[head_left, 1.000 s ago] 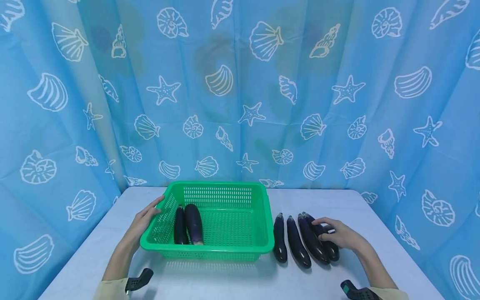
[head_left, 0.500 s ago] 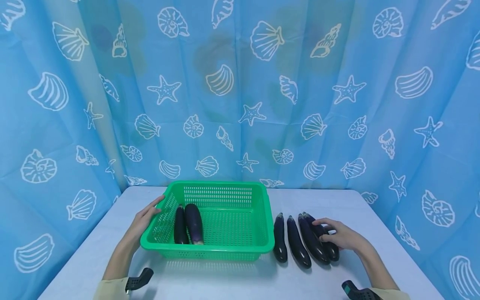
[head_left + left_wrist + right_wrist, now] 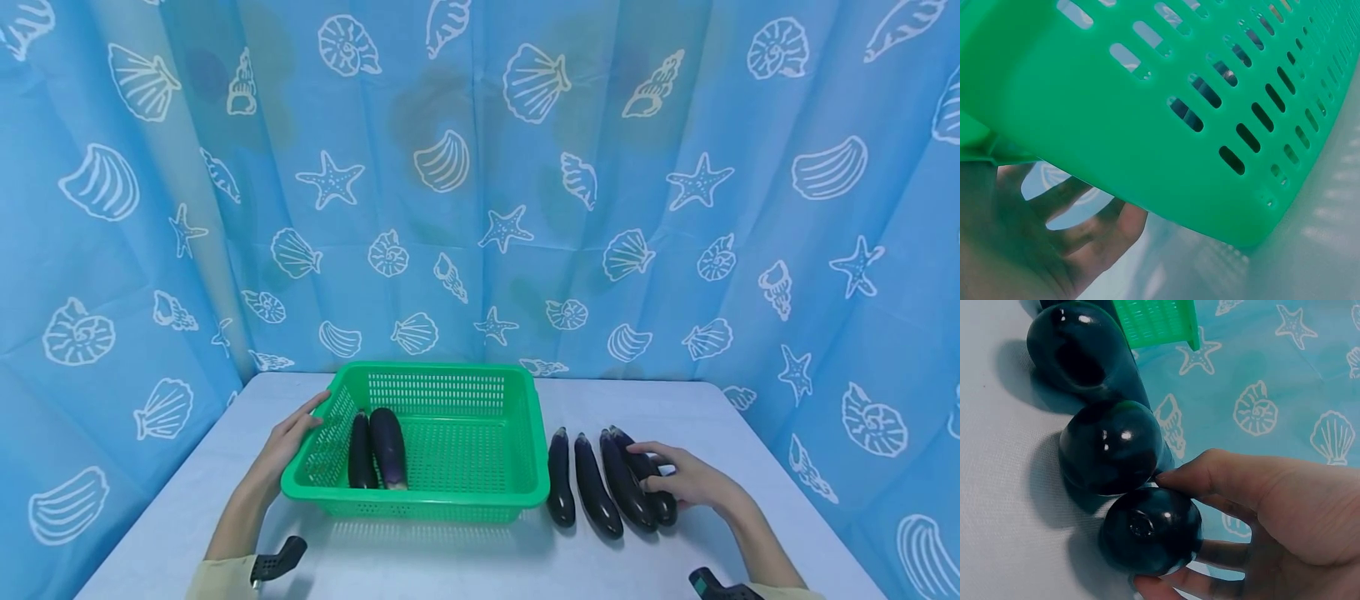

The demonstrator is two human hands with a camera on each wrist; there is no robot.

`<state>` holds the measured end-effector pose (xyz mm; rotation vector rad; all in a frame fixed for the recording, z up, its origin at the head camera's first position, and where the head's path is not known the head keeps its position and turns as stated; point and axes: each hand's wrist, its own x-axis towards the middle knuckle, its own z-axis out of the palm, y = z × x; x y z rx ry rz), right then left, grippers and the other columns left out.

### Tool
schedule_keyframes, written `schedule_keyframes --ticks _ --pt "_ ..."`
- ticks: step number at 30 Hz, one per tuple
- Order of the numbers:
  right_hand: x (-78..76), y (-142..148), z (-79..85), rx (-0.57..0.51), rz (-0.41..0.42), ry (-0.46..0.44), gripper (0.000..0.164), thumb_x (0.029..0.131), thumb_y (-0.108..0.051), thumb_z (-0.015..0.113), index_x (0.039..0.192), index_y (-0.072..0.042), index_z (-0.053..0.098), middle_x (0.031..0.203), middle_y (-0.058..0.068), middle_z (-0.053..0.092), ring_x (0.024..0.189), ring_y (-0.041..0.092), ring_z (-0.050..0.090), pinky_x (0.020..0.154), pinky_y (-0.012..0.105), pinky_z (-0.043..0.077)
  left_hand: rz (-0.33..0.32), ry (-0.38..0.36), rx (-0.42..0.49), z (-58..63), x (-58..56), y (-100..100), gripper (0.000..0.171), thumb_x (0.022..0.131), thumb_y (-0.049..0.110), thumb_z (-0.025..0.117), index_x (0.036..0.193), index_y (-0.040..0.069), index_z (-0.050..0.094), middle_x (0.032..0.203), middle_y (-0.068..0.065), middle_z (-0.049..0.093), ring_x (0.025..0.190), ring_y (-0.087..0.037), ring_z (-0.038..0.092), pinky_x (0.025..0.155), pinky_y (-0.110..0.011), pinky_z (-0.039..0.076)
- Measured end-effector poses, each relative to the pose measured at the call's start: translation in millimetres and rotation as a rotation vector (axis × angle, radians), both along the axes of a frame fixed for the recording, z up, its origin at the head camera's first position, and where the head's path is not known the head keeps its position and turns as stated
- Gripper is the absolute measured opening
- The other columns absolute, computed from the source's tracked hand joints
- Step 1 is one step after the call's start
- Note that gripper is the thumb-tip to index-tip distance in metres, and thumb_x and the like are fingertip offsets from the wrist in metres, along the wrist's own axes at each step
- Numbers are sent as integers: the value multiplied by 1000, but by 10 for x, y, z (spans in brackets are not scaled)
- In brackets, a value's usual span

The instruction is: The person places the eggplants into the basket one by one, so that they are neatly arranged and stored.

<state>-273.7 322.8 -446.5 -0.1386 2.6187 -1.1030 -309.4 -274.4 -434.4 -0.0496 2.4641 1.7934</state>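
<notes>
My right hand (image 3: 692, 477) holds the rightmost eggplant (image 3: 1150, 530) on the table, thumb on one side and fingers curling round the other. Beside it lies another glossy dark eggplant (image 3: 624, 483), near my thumb tip in the right wrist view. Two more, a curved eggplant (image 3: 595, 492) and a slim eggplant (image 3: 559, 479), lie to the left in the same row. My left hand (image 3: 285, 440) grips the left rim of a green plastic basket (image 3: 442, 498), with its fingers at the basket's outer side (image 3: 1097, 119) in the left wrist view.
Inside the basket, a narrow eggplant (image 3: 361, 452) and a thicker eggplant (image 3: 387, 448) lie side by side at the left. A white-covered table (image 3: 420, 567) bears everything. Behind it hangs a blue curtain (image 3: 480, 192) with a white seashell print.
My right hand has shifted slightly right and nearer, its fingers reaching further round the rightmost eggplant. The neighbouring eggplant has moved a little. My left hand and the basket stay put.
</notes>
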Motion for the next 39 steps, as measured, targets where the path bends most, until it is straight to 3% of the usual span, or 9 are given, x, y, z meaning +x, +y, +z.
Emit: schedule_keyframes --ticks 11,31,39 --pt "26 -4 -2 -38 -24 12 61 88 -16 65 146 -11 45 143 41 35 104 39 63 63 41 58 -1 1 -1 9 10 -8 57 102 25 37 156 30 25 167 -6 10 153 -39 6 118 -66 12" --pt "3 -18 38 -5 -114 13 62 88 -23 65 146 -13 44 143 39 39 107 42 63 69 48 59 -1 4 -6 11 -6 -11 57 101 24 36 157 29 25 167 -7 11 153 -40 7 118 -65 13" --pt "17 -28 108 -6 -97 34 63 89 -23 63 147 -11 42 143 39 38 106 41 63 69 46 60 3 5 -9 5 -1 -7 56 101 26 37 156 30 25 167 -8 12 152 -41 9 118 -66 14"
